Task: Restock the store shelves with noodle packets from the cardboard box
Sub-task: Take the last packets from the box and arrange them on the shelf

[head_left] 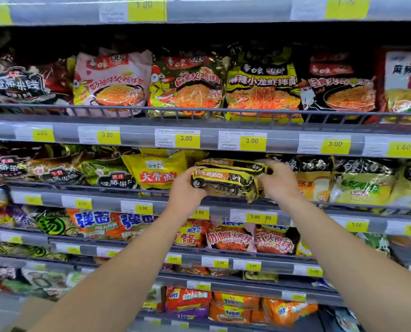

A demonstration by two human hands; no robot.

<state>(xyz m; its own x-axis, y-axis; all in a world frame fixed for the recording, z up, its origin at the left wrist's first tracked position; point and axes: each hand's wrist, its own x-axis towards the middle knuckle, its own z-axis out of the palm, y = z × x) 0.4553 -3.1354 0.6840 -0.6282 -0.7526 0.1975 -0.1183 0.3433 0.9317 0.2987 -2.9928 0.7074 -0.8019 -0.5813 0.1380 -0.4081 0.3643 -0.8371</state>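
Shelves (pixel 223 202) are packed tight, wire rail along the front edge. Black-and-yellow noodle packets (pixel 226 180), a stacked pair, sit at the second shelf's lip, 12 o'clock from the wrists. Left hand (pixel 184 191) grips the left end, right hand (pixel 277 180) pinches the right. Risk: foil slips, or the top packet snags the rail, since the slot at 3 o'clock looks crowded.

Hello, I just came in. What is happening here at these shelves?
A person is restocking a store shelf. Both hands hold a stack of black-and-yellow foil noodle packets: the left hand grips its left end and the right hand its right end. The stack is at the front edge of the grey metal shelf, between a yellow noodle packet with a red label and pale orange packets. It is not yet released. A brown cardboard box shows at the bottom left.
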